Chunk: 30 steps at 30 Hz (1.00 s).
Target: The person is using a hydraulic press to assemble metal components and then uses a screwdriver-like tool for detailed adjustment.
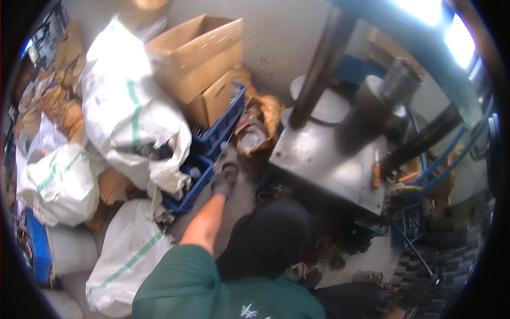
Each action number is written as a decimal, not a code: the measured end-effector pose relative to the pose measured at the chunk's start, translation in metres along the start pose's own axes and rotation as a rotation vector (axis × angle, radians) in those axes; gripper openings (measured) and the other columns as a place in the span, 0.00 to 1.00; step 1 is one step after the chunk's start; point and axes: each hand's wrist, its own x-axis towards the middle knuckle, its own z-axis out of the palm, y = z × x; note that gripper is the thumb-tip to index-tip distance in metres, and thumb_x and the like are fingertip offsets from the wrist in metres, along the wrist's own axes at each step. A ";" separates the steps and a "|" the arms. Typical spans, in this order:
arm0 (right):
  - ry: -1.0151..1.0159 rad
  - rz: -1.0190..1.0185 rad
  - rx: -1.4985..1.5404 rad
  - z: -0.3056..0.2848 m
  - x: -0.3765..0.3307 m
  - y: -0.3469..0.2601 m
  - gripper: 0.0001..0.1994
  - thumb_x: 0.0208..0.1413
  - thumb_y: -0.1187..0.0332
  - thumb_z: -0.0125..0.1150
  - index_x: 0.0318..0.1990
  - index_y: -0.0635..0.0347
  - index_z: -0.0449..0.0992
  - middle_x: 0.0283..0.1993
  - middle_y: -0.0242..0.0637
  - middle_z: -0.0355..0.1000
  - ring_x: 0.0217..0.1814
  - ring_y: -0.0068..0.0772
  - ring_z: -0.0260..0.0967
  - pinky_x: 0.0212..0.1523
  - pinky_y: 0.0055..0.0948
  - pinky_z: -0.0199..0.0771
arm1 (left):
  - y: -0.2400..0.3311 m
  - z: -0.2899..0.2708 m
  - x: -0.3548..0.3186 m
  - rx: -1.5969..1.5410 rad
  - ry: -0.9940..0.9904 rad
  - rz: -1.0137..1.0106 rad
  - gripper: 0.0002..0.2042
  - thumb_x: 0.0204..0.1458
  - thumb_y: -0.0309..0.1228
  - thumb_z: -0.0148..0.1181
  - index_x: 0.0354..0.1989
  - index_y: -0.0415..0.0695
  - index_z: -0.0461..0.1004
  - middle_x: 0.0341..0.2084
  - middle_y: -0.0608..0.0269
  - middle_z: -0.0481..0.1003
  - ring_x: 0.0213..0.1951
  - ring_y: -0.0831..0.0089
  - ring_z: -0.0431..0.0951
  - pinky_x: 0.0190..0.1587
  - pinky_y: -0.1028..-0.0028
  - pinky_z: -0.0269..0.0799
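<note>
My left arm reaches forward from a green sleeve. My left hand [221,185], in a grey glove, is beside the blue crates on the floor. Its fingers look closed on a round grey-brown part [230,171] with a hollow-looking top; blur hides the details. The nearer blue crate [186,201] stands just left of the hand and the farther blue crate [232,114] lies beyond it. My right hand does not show; only a blurred patch of skin appears at the lower right edge.
A large white sack [114,101] and an open cardboard box [196,56] stand beyond the crates. To the right is a machine with a metal plate [319,159], dark columns and a cylinder; an orange-handled screwdriver [376,174] rests on the plate. Another white sack [125,260] lies near left.
</note>
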 end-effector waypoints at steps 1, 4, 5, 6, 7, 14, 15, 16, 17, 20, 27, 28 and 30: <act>0.089 0.031 0.190 0.001 0.013 -0.008 0.16 0.67 0.68 0.58 0.60 0.61 0.77 0.59 0.42 0.77 0.60 0.37 0.76 0.57 0.37 0.79 | -0.007 -0.004 -0.022 -0.084 0.151 0.012 0.21 0.55 0.50 0.66 0.50 0.47 0.83 0.47 0.41 0.81 0.50 0.45 0.82 0.50 0.53 0.78; 0.249 0.300 0.896 0.041 0.052 -0.029 0.12 0.70 0.71 0.52 0.53 0.67 0.77 0.55 0.47 0.73 0.58 0.36 0.76 0.47 0.34 0.85 | 0.011 -0.022 -0.102 -0.783 -0.235 -0.132 0.28 0.57 0.49 0.66 0.62 0.47 0.74 0.61 0.44 0.72 0.59 0.45 0.74 0.58 0.54 0.73; 0.307 0.345 1.143 0.040 0.079 -0.062 0.11 0.69 0.72 0.55 0.52 0.70 0.77 0.56 0.45 0.71 0.54 0.37 0.77 0.46 0.30 0.87 | -0.030 -0.024 -0.108 -0.311 0.053 -0.090 0.26 0.54 0.46 0.69 0.58 0.45 0.75 0.59 0.46 0.72 0.57 0.46 0.74 0.57 0.55 0.74; 0.300 0.389 1.167 0.045 0.102 -0.082 0.11 0.69 0.73 0.55 0.53 0.68 0.77 0.56 0.45 0.71 0.53 0.36 0.77 0.45 0.30 0.86 | -0.081 -0.028 -0.108 -0.187 0.251 0.130 0.24 0.52 0.44 0.74 0.52 0.43 0.76 0.50 0.52 0.76 0.47 0.53 0.78 0.53 0.59 0.76; 0.296 0.434 1.188 0.049 0.122 -0.097 0.11 0.69 0.74 0.54 0.55 0.67 0.76 0.56 0.45 0.71 0.52 0.34 0.77 0.45 0.30 0.86 | -0.126 -0.032 -0.105 -0.313 0.201 0.046 0.23 0.51 0.43 0.75 0.49 0.43 0.77 0.46 0.56 0.76 0.44 0.57 0.78 0.51 0.60 0.76; 0.340 0.757 1.467 0.055 0.149 -0.099 0.29 0.68 0.78 0.49 0.76 0.55 0.58 0.57 0.44 0.72 0.49 0.27 0.75 0.49 0.28 0.80 | 0.035 -0.153 -0.117 -1.365 -0.198 0.137 0.18 0.58 0.44 0.67 0.50 0.46 0.78 0.45 0.62 0.79 0.42 0.63 0.81 0.45 0.63 0.80; 0.371 0.785 1.519 0.048 0.148 -0.117 0.31 0.68 0.79 0.48 0.78 0.53 0.55 0.57 0.43 0.72 0.48 0.27 0.75 0.50 0.27 0.79 | 0.063 -0.193 -0.125 -1.479 -0.154 0.207 0.20 0.60 0.47 0.65 0.54 0.46 0.77 0.47 0.60 0.80 0.45 0.62 0.81 0.47 0.62 0.81; 0.368 0.818 1.534 0.039 0.151 -0.124 0.31 0.68 0.79 0.48 0.78 0.53 0.55 0.57 0.43 0.72 0.48 0.27 0.75 0.50 0.27 0.79 | 0.087 -0.231 -0.131 -1.497 -0.268 0.332 0.24 0.60 0.48 0.63 0.58 0.46 0.75 0.52 0.58 0.78 0.51 0.59 0.79 0.54 0.58 0.77; 0.382 0.842 1.593 0.031 0.153 -0.123 0.31 0.68 0.80 0.47 0.78 0.53 0.55 0.57 0.43 0.72 0.48 0.26 0.74 0.51 0.27 0.78 | 0.112 -0.261 -0.135 -1.509 -0.403 0.455 0.27 0.61 0.50 0.62 0.63 0.46 0.72 0.56 0.56 0.77 0.57 0.57 0.78 0.61 0.54 0.74; 0.393 0.920 1.699 0.022 0.155 -0.123 0.31 0.68 0.80 0.46 0.78 0.52 0.54 0.56 0.42 0.71 0.48 0.25 0.73 0.52 0.27 0.78 | 0.204 -0.301 -0.145 -1.900 -0.450 0.595 0.34 0.61 0.53 0.60 0.71 0.45 0.65 0.68 0.53 0.67 0.69 0.54 0.66 0.72 0.49 0.59; 0.417 0.995 1.745 0.014 0.151 -0.121 0.33 0.64 0.83 0.45 0.77 0.53 0.57 0.55 0.39 0.71 0.47 0.23 0.72 0.53 0.26 0.77 | 0.344 -0.267 -0.193 -1.636 -0.690 0.731 0.39 0.55 0.52 0.69 0.70 0.45 0.60 0.62 0.52 0.69 0.64 0.52 0.70 0.70 0.50 0.64; 0.425 1.017 1.745 0.016 0.149 -0.122 0.33 0.64 0.83 0.45 0.77 0.53 0.57 0.55 0.39 0.71 0.47 0.23 0.72 0.53 0.26 0.77 | 0.364 -0.260 -0.202 -1.723 -0.755 0.717 0.37 0.54 0.49 0.71 0.67 0.45 0.62 0.59 0.54 0.70 0.62 0.54 0.71 0.69 0.50 0.66; 0.411 1.039 1.808 0.019 0.146 -0.121 0.34 0.61 0.84 0.44 0.76 0.53 0.59 0.55 0.38 0.70 0.47 0.23 0.72 0.54 0.27 0.76 | 0.402 -0.257 -0.211 -1.707 -0.773 0.753 0.36 0.55 0.50 0.70 0.67 0.46 0.62 0.59 0.54 0.70 0.62 0.53 0.71 0.68 0.50 0.67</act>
